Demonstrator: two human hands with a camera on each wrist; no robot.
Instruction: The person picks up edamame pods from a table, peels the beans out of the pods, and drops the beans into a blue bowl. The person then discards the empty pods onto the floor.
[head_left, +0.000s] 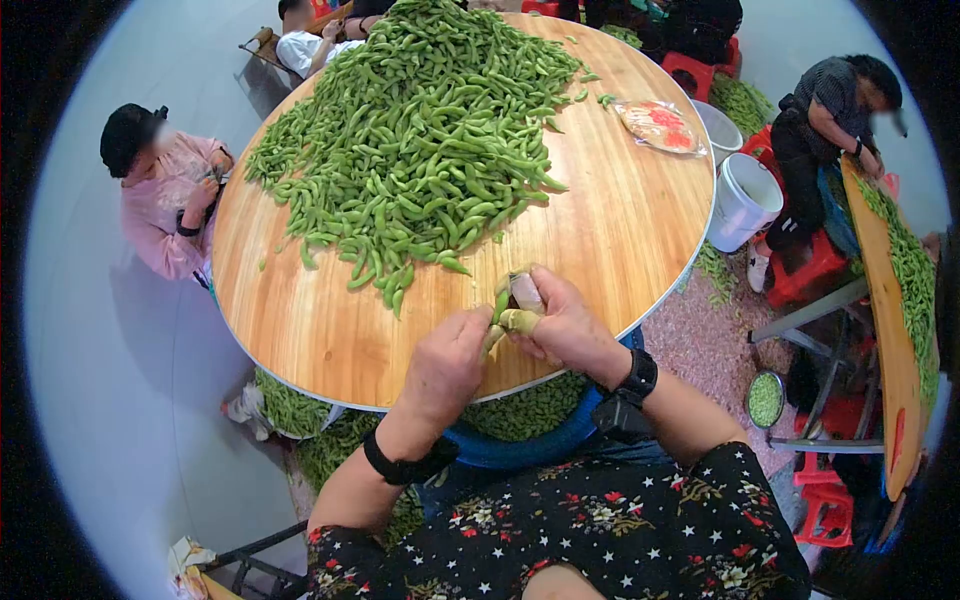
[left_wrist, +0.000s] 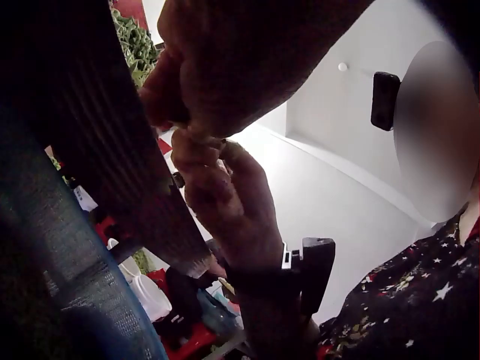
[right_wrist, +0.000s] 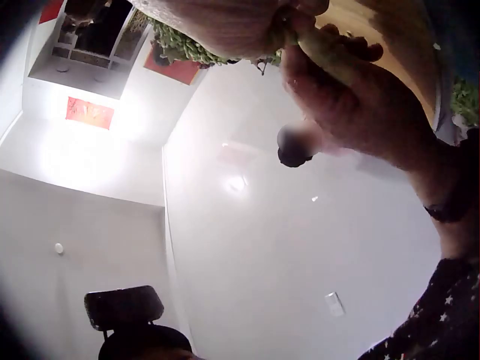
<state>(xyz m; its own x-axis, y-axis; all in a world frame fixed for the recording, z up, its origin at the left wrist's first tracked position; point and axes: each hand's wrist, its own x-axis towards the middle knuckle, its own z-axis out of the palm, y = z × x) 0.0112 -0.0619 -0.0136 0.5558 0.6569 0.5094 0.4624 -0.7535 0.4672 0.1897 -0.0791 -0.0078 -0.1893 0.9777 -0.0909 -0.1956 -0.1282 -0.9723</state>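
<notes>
Both hands meet above the near edge of a round wooden table [head_left: 620,220]. My left hand [head_left: 448,362] pinches a green soybean pod [head_left: 500,305] in its fingertips. Against the same pod, the curled fingers of my right hand [head_left: 578,325] grip from the other side. A pale yellow-green cover [head_left: 519,320] shows at the right thumb, and a silvery wrap [head_left: 525,292] sits round a finger. Beyond the hands spreads a large heap of soybean pods [head_left: 430,150]. In the left wrist view, the right hand [left_wrist: 225,195] shows from below, fingertips against the left.
A clear packet [head_left: 660,127] lies near the table's right rim. White buckets [head_left: 748,200] stand beside it. Under the near edge is a blue tub [head_left: 480,450] of pods. People sit around, one at a second table [head_left: 880,330] on the right with more pods.
</notes>
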